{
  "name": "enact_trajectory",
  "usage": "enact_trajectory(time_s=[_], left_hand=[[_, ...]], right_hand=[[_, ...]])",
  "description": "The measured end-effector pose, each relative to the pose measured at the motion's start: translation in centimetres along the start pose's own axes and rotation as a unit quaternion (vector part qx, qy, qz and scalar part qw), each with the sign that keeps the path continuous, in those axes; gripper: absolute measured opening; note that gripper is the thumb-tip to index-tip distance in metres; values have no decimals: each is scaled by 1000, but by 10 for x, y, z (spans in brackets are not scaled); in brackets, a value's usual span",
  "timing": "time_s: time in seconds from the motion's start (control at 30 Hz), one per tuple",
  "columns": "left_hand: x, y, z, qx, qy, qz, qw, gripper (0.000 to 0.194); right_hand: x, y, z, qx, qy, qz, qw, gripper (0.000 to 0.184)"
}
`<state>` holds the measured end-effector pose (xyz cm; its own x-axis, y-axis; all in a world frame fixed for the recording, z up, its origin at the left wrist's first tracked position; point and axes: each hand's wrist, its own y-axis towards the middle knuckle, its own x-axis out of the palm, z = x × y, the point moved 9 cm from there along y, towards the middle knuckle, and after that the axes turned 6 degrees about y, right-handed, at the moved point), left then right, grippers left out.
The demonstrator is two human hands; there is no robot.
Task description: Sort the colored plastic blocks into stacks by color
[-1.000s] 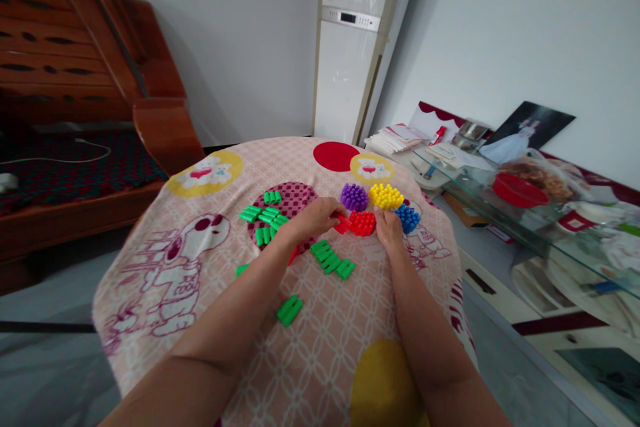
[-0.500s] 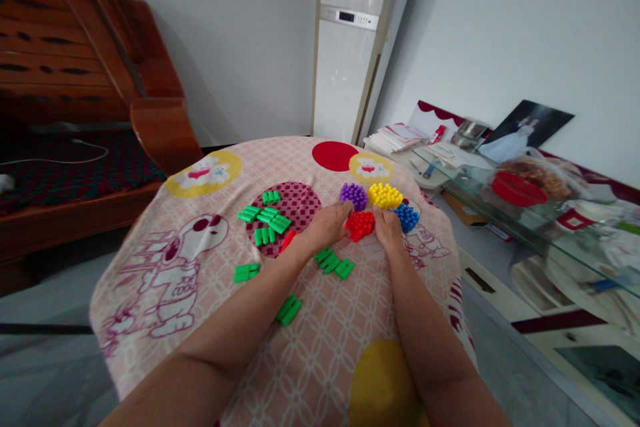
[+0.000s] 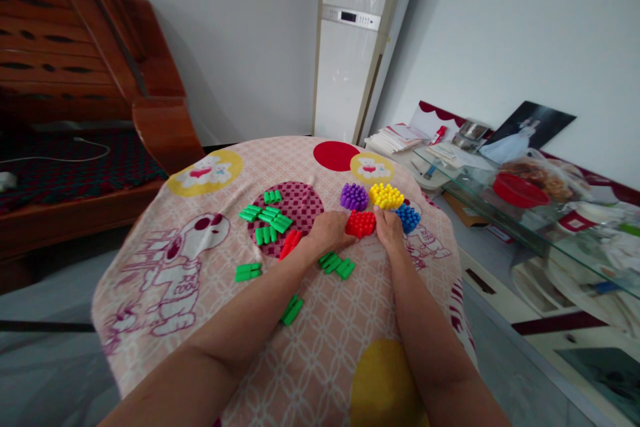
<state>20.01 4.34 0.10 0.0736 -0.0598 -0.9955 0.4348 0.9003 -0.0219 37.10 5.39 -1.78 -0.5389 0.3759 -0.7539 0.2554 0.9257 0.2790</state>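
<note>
A cluster of small knobbed red plastic pieces (image 3: pixel 361 223) stands on the tablecloth between my hands. My left hand (image 3: pixel 330 233) presses its left side with curled fingers. My right hand (image 3: pixel 389 227) closes against the right side; its fingertips are partly hidden. Just behind stand similar clusters in purple (image 3: pixel 354 197) and yellow (image 3: pixel 387 195), with a blue cluster (image 3: pixel 407 218) beside my right hand. Loose green pieces (image 3: pixel 270 217) lie flat to the left, and more green pieces (image 3: pixel 336 265) rest in front of my left hand. Next to my left wrist lie red pieces (image 3: pixel 290 244).
A patterned cloth (image 3: pixel 200 360) covers the round table. To the right, a glass-topped cabinet (image 3: pixel 500 230) holds papers, a red bowl (image 3: pixel 520 190) and a photo. A wooden bench (image 3: pixel 160 120) stands left; a tall white appliance (image 3: pixel 345 67) is at the back.
My left hand has drawn slightly down and back from beside the purple cluster. The red cluster now looks straighter and more even between my hands. My right hand has barely moved.
</note>
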Motion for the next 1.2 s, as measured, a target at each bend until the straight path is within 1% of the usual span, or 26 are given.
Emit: enact_trajectory(time_s=[0.1,0.17,0.23,0.33,0.37,0.4,0.47,0.5,0.53,0.57,0.6,0.67,0.73,0.8,0.87,0.93,1.0,1.1,1.17,1.2], left_hand=[[-3,3,-5,9,-9,-2,1000,48],[-12,4,-16,25,-28,-2,999,38],[-29,4,-36,39,-52,11,998,30],[-55,-3,-82,21,-58,28,998,20],[-59,-6,-98,5,-47,18,999,18],[-58,-10,-112,-6,-43,-6,999,16],[-43,-17,-130,-24,-57,-99,993,16],[-32,-21,-133,-29,-72,-144,986,16],[-22,-23,-132,-28,-86,-182,979,17],[-14,-24,-128,-22,-93,-208,973,17],[-8,-23,-121,-11,-87,-219,972,16],[-3,-18,-108,15,-44,-207,977,13],[-4,-14,-98,38,-1,-181,983,12],[-7,-13,-92,61,2,-170,984,14],[-12,-14,-90,71,-17,-159,985,12],[-24,-13,-88,70,-42,-118,990,8],[-39,-12,-77,75,-92,-65,991,9],[-57,-13,-44,100,-195,8,976,14],[-64,-13,-20,109,-228,58,966,14],[-64,-13,-9,112,-229,76,964,13]], right_hand=[[2,0,1,4,-4,-9,1000,52],[2,1,1,2,-2,-12,1000,53],[2,0,2,-3,4,-10,1000,54],[2,0,3,-5,12,-11,1000,57],[3,0,3,-5,13,-12,1000,58],[3,0,2,-4,13,-14,1000,58],[2,0,1,-2,11,-13,1000,57],[1,0,1,-1,11,-12,1000,57],[1,-1,0,1,11,-10,1000,56],[1,-1,0,3,10,-10,1000,55],[1,-1,0,5,10,-9,1000,54],[0,-1,0,9,12,-5,1000,54],[0,-1,0,9,15,0,1000,54],[-1,-1,0,7,21,0,1000,54],[0,-1,1,11,27,-5,1000,54],[0,-1,2,14,31,-10,999,54],[1,-1,2,11,32,-10,999,54],[0,0,1,1,27,-4,1000,54],[1,0,1,3,19,-5,1000,54],[2,0,1,6,14,-8,1000,55]])
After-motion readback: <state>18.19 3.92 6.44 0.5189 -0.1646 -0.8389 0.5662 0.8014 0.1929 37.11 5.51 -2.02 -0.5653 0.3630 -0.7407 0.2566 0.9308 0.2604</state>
